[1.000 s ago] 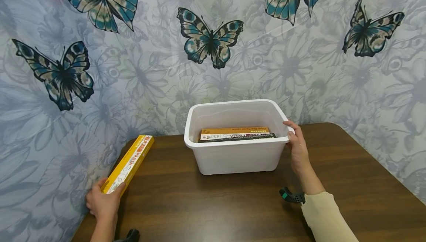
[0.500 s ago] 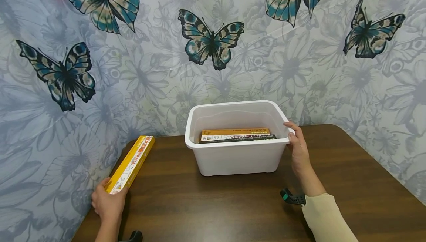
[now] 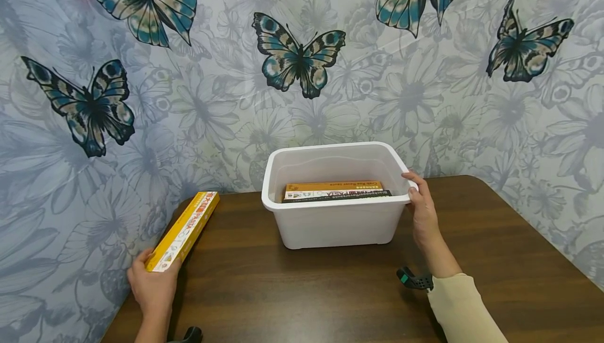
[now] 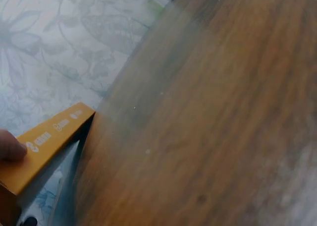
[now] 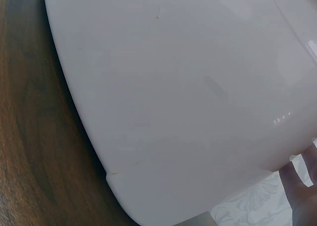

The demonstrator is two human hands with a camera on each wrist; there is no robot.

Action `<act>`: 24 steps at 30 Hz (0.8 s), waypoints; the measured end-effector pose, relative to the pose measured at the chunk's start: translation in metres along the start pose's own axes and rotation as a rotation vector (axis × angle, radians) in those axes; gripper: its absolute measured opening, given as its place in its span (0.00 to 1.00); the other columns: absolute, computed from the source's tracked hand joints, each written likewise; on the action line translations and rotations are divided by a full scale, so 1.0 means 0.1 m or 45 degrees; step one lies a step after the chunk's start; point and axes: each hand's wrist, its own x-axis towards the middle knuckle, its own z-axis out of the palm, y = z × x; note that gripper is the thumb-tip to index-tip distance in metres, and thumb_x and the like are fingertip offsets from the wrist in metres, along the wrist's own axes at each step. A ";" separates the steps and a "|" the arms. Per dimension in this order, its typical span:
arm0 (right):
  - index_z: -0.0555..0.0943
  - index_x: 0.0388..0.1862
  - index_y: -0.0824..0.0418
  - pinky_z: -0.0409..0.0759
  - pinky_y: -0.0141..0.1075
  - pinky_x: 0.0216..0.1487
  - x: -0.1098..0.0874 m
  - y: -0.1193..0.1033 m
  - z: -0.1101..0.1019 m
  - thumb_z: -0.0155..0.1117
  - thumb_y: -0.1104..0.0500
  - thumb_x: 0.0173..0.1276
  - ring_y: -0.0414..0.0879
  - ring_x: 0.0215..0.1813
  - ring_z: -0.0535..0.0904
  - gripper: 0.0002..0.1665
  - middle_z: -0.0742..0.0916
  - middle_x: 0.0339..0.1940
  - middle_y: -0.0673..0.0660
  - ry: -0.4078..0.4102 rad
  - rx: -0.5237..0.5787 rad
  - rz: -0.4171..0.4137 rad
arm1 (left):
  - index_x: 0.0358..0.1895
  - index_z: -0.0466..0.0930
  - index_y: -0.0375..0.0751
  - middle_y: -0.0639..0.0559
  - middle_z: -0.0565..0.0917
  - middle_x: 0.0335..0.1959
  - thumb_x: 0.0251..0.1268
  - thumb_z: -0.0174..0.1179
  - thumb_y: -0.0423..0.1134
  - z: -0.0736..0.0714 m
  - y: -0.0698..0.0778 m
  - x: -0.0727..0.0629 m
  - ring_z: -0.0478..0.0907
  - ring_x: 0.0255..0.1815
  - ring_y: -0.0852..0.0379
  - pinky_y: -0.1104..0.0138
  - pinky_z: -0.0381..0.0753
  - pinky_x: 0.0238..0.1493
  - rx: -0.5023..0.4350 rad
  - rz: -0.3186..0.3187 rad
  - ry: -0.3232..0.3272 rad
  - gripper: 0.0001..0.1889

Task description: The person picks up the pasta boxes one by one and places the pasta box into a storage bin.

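Observation:
On the left, my left hand (image 3: 153, 285) holds the near end of a long yellow pasta box (image 3: 183, 232) with a white printed label, its far end pointing away toward the wall. The left wrist view catches a thumb (image 4: 11, 147) on the box's orange side (image 4: 47, 141), beside the table edge. My right hand (image 3: 423, 209) grips the right rim of a white plastic bin (image 3: 337, 225). Inside the bin lie an orange-yellow box (image 3: 332, 185) and a dark-edged box (image 3: 337, 196), their lower parts hidden by the front wall. In the right wrist view the bin's side (image 5: 173, 97) fills most of the picture.
The brown wooden table (image 3: 283, 296) carries the bin near its back edge. Behind it rises a wall covering (image 3: 212, 96) printed with flowers and butterflies. A black wrist strap (image 3: 415, 278) hangs by the right wrist.
My left hand and the near end of the pasta box have shifted slightly to the right since a second ago. The right hand and the bin stay in place.

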 end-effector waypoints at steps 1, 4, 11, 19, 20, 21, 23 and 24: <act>0.64 0.71 0.61 0.62 0.37 0.59 0.00 0.00 0.00 0.39 0.53 0.78 0.45 0.67 0.65 0.27 0.68 0.72 0.47 0.000 0.001 0.001 | 0.69 0.68 0.39 0.37 0.65 0.66 0.50 0.71 0.35 0.00 0.01 0.00 0.64 0.65 0.42 0.56 0.64 0.61 -0.014 0.004 0.004 0.38; 0.64 0.71 0.61 0.62 0.38 0.59 0.00 0.00 0.00 0.40 0.53 0.78 0.45 0.67 0.65 0.27 0.68 0.72 0.47 -0.002 0.002 0.001 | 0.69 0.69 0.41 0.47 0.66 0.62 0.51 0.74 0.38 0.00 0.02 0.00 0.64 0.65 0.46 0.63 0.66 0.62 -0.068 -0.007 0.022 0.39; 0.64 0.71 0.61 0.62 0.38 0.59 0.00 0.00 -0.01 0.40 0.53 0.78 0.45 0.67 0.65 0.27 0.68 0.72 0.47 -0.003 0.001 0.002 | 0.71 0.65 0.50 0.66 0.62 0.59 0.51 0.77 0.42 -0.02 0.03 0.01 0.62 0.67 0.51 0.82 0.71 0.47 -0.352 -0.148 0.034 0.42; 0.63 0.71 0.61 0.61 0.38 0.59 -0.01 -0.01 0.00 0.40 0.53 0.78 0.45 0.67 0.64 0.27 0.68 0.72 0.47 -0.006 -0.011 0.003 | 0.73 0.58 0.56 0.59 0.63 0.65 0.54 0.74 0.40 -0.04 0.03 0.01 0.65 0.70 0.52 0.83 0.75 0.52 -0.592 -0.219 0.024 0.45; 0.63 0.71 0.61 0.61 0.39 0.59 -0.01 -0.01 0.01 0.40 0.53 0.78 0.45 0.67 0.64 0.27 0.68 0.73 0.47 -0.006 -0.012 0.004 | 0.73 0.57 0.55 0.58 0.63 0.65 0.54 0.74 0.40 -0.04 0.03 0.01 0.65 0.70 0.51 0.83 0.75 0.53 -0.587 -0.217 0.024 0.45; 0.64 0.71 0.61 0.61 0.39 0.59 -0.01 -0.01 0.01 0.40 0.53 0.78 0.45 0.67 0.64 0.27 0.68 0.73 0.47 -0.004 -0.012 0.004 | 0.73 0.57 0.55 0.58 0.63 0.66 0.54 0.74 0.40 -0.04 0.03 0.01 0.65 0.71 0.50 0.82 0.75 0.55 -0.591 -0.220 0.020 0.45; 0.64 0.71 0.61 0.61 0.39 0.59 -0.01 -0.02 0.01 0.40 0.54 0.78 0.45 0.68 0.64 0.27 0.67 0.73 0.47 0.000 -0.013 0.005 | 0.73 0.57 0.55 0.58 0.63 0.66 0.55 0.74 0.39 -0.04 0.05 0.02 0.65 0.71 0.50 0.82 0.75 0.54 -0.597 -0.226 0.015 0.44; 0.64 0.71 0.61 0.61 0.39 0.59 -0.01 -0.02 0.01 0.40 0.54 0.78 0.45 0.68 0.64 0.27 0.67 0.73 0.47 0.003 -0.011 0.005 | 0.74 0.57 0.55 0.57 0.62 0.66 0.55 0.73 0.39 -0.05 0.05 0.02 0.65 0.70 0.50 0.83 0.75 0.53 -0.596 -0.232 0.013 0.44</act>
